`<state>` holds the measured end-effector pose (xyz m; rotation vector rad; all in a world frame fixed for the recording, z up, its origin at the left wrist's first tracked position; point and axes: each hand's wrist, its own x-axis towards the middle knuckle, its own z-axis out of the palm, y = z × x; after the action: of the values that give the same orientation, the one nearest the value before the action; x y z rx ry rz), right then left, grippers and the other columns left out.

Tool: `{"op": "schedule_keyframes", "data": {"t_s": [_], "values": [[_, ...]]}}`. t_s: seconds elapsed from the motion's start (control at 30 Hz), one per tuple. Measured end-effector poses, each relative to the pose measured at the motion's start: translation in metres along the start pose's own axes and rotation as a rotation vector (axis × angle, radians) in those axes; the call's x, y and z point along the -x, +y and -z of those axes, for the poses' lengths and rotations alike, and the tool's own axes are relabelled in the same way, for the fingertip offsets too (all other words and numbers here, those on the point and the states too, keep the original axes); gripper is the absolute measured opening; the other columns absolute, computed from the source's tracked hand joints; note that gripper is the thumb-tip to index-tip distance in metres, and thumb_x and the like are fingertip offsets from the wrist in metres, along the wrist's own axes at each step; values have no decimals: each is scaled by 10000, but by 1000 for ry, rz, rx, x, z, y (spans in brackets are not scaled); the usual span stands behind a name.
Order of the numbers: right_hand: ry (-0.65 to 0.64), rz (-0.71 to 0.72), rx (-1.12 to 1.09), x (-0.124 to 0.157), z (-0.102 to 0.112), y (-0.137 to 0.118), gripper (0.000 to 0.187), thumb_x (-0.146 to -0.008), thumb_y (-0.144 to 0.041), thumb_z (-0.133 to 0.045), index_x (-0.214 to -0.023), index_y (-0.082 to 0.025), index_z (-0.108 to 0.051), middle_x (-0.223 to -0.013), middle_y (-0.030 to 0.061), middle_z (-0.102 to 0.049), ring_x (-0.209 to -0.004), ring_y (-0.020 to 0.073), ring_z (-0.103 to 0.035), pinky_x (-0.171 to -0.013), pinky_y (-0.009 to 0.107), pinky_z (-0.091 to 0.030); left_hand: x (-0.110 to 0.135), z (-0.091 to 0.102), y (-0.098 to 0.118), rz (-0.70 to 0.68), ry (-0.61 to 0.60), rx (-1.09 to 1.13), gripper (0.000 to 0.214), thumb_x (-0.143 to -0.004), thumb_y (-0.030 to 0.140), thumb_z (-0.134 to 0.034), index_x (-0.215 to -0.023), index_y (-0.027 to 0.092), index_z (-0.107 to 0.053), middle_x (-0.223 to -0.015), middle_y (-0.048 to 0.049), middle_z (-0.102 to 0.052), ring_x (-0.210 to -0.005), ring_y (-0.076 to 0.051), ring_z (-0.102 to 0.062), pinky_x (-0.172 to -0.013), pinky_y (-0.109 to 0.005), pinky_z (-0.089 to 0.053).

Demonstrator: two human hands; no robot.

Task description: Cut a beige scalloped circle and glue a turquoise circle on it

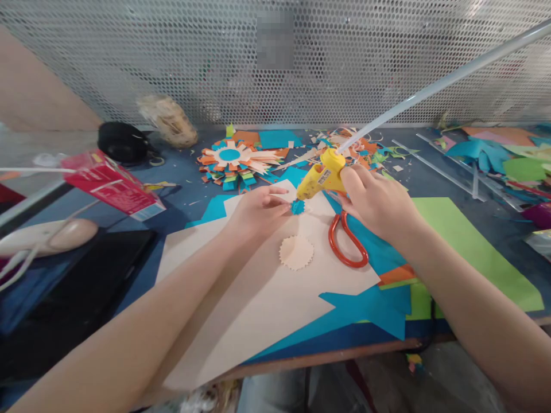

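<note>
My right hand (376, 201) grips a yellow glue gun (321, 176) with a long clear glue stick (430, 89) rising from its back. The gun's nozzle points down at a small blue serrated paper disc (297, 206). My left hand (258, 211) pinches that disc at its edge, fingers closed on it, over a large cream paper sheet (258, 298). A cream serrated paper circle (296, 252) lies on the sheet just below the disc. Orange-handled scissors (346, 244) rest beside my right hand.
A layered orange, cream and blue paper flower (232, 160) lies at the back. Blue paper (370, 310), a green sheet (469, 246) and scraps cover the table. A red carton (112, 183), a black tablet (81, 281) and a black object (123, 142) sit left. Perforated metal screen behind.
</note>
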<state>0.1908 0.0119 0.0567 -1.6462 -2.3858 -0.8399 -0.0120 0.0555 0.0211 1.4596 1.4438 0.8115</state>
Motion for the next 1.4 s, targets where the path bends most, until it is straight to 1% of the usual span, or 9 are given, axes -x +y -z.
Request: {"op": "schedule_keyframes", "data": {"t_s": [0.2, 0.37, 0.53, 0.7, 0.87, 1.07, 1.17, 1.27, 1.4], "values": [[-32, 35, -9, -1, 2, 0, 176, -878, -89, -433, -1032, -143, -499, -956, 115, -657, -755, 214, -627, -450, 271, -208, -3, 2, -4, 3, 3, 7, 387, -692, 250, -681, -1056, 171, -574, -935, -74, -718, -772, -194, -687, -559, -254, -498], [-45, 44, -12, -1, 4, -1, 206, -880, -70, -430, -1066, -138, -488, -994, 120, -651, -814, 228, -634, -462, 272, -247, -6, 4, -7, 0, -16, 44, 373, -693, 245, -687, -1045, 178, -583, -950, -68, -714, -790, -192, -686, -635, -281, -515], [-66, 39, -7, -1, 6, 0, 224, -877, -65, -424, -1080, -135, -487, -1000, 120, -650, -793, 231, -633, -460, 280, -253, -6, 6, -9, 8, -28, 135, 366, -720, 237, -686, -1063, 172, -575, -962, -57, -698, -777, -169, -659, -677, -289, -506], [-82, 42, 11, -1, 6, 1, 232, -882, -62, -413, -1087, -133, -495, -1001, 119, -648, -771, 234, -638, -456, 286, -254, -5, 7, -6, 29, -9, 206, 309, -759, 204, -664, -1052, 154, -579, -867, -55, -675, -715, -142, -621, -651, -279, -480], [-40, 49, 17, 0, 4, 0, 250, -879, -48, -399, -1084, -143, -506, -979, 102, -657, -781, 230, -640, -452, 287, -256, -4, 8, -1, 78, -9, 369, 254, -777, 104, -608, -1023, 144, -556, -816, -39, -657, -673, -126, -640, -650, -275, -497], [41, 89, 11, 2, 0, 0, 215, -887, -62, -405, -1057, -149, -504, -965, 94, -657, -741, 220, -638, -467, 288, -304, -7, 9, -5, 68, -12, 460, 251, -747, 80, -639, -984, 133, -577, -862, -56, -661, -694, -131, -647, -697, -292, -493], [52, 107, -3, 2, 0, 0, 202, -892, -68, -399, -1045, -151, -501, -970, 92, -650, -722, 214, -635, -464, 288, -310, -7, 9, -6, 63, -2, 475, 256, -726, 84, -661, -967, 129, -589, -851, -54, -660, -681, -138, -642, -708, -315, -489], [36, 92, -15, 2, 2, 0, 201, -884, -71, -414, -1051, -146, -499, -972, 99, -647, -741, 225, -637, -467, 288, -307, -6, 8, -4, 61, -1, 478, 254, -721, 83, -666, -963, 122, -600, -847, -58, -670, -671, -136, -634, -716, -321, -486], [-36, 49, -27, 0, 5, -1, 230, -863, -60, -422, -1060, -150, -499, -1005, 116, -645, -766, 239, -635, -466, 288, -280, -5, 7, -2, 65, -5, 462, 255, -726, 84, -671, -972, 118, -613, -838, -60, -682, -685, -138, -635, -710, -305, -483]]}}
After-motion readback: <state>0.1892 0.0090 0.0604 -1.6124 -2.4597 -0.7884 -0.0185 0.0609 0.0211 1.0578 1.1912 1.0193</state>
